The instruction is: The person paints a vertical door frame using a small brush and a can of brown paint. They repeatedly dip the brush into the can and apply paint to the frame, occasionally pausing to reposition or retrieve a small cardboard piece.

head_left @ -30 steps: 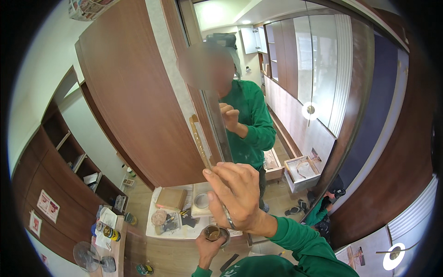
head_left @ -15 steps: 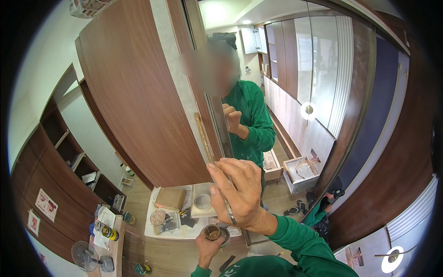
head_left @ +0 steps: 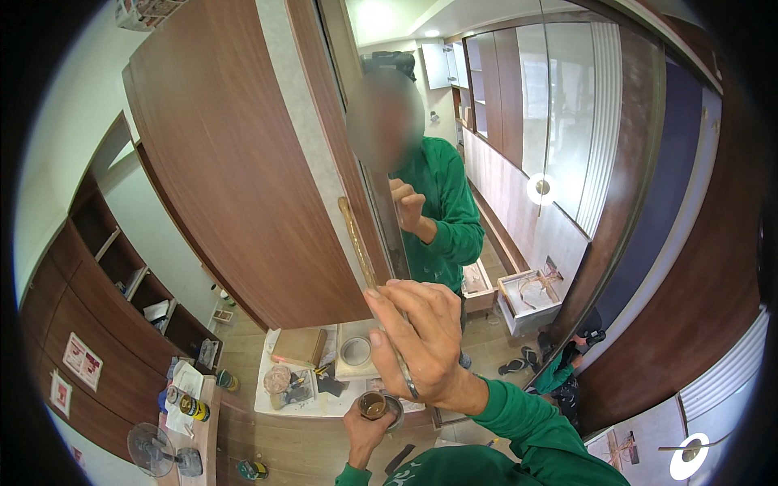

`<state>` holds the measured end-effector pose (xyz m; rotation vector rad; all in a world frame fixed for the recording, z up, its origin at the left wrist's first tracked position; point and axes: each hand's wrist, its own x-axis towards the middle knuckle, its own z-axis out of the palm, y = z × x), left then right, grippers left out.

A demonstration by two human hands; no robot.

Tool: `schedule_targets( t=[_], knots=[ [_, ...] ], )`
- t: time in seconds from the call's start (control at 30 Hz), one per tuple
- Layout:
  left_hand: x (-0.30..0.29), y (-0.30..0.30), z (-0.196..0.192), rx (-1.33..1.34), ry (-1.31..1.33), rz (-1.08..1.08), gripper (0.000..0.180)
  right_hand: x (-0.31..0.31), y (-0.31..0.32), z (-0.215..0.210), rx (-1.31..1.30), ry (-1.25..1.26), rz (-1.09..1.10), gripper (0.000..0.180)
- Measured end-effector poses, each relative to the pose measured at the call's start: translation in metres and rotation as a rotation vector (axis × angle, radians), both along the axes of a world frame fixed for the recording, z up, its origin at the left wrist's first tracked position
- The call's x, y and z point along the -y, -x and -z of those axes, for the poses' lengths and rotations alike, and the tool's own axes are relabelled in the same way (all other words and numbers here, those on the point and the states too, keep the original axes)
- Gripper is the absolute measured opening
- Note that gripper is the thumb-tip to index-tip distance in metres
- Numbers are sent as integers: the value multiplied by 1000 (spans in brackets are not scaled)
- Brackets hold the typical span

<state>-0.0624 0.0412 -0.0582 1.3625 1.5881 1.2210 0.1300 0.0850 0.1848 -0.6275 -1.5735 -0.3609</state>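
Observation:
My right hand (head_left: 421, 340) is closed around a slim, brown-stained paintbrush (head_left: 356, 243). Its upper end lies against the narrow strip (head_left: 320, 154) between the wood panel and the mirror. Lower down, my left hand (head_left: 365, 429) grips a small cup (head_left: 373, 405) with brown liquid in it. A round metal-looking container (head_left: 395, 413) shows just behind the cup; whether I hold that as well is unclear. In the tall mirror (head_left: 519, 121) a green-sleeved arm and raised hand are reflected.
A large brown wood panel (head_left: 219, 178) stands at the left. Below it, a white low surface (head_left: 275, 405) bears a box, a tape roll and tools. At lower left, a bench (head_left: 207, 421) carries cans beside a small fan (head_left: 150, 449). A can (head_left: 252, 470) stands on the floor.
The view has shifted slightly. Both hands keep nearly the same places, and the brush still rests along the strip.

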Motion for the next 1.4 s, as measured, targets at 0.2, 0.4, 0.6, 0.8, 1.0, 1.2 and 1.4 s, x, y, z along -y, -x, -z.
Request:
schedule_targets(
  t=[0.2,0.4,0.6,0.8,1.0,1.2,1.4],
  knots=[
    [-2,-3,-8,-6,12,-1,50,0,-2,1,-2,12,-6,48],
    [-6,-1,-1,4,14,8,51,-1,-3,2,-3,19,-16,46],
    [-8,-1,-1,33,28,5,52,-1,-6,4,-1,23,-28,46],
    [-6,-1,-1,18,20,-11,51,-2,-5,7,-11,22,-45,43],
    [-3,-6,-12,35,17,-15,50,-1,-6,9,-8,29,-46,42],
    [-4,-4,-1,23,0,-7,49,0,-7,11,-5,37,-49,42],
    [-4,-8,-4,27,11,-2,50,2,-10,13,-4,52,-46,43]
  ],
)
